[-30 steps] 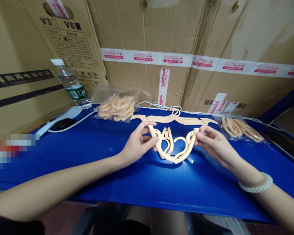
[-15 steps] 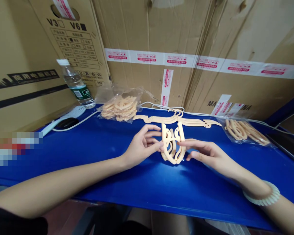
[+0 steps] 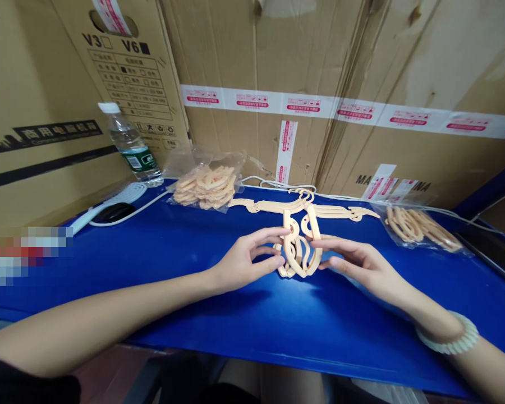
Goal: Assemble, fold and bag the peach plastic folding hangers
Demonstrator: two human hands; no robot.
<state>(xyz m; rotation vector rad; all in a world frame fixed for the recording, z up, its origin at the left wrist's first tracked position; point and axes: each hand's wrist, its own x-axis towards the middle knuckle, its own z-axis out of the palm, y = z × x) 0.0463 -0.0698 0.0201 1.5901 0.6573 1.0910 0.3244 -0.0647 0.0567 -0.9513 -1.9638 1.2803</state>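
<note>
A folded cream plastic hanger [image 3: 299, 247] stands upright over the blue table [image 3: 235, 314], pinched between both hands. My left hand [image 3: 246, 261] grips its left side with thumb and fingertips. My right hand [image 3: 356, 261] presses its right side with fingers stretched along it. Behind it lies a pile of unfolded cream hangers [image 3: 307, 205] flat on the table.
A clear bag of cream hooks [image 3: 206, 182] lies at the back left, another bag of cream parts [image 3: 421, 227] at the right. A water bottle [image 3: 130, 146], a white power strip [image 3: 113, 205] with cable and cardboard boxes [image 3: 320, 84] line the back edge.
The hanger's two arms, spread wide a second ago, have been folded together between my hands and now stand upright and closed, slightly farther from me.
</note>
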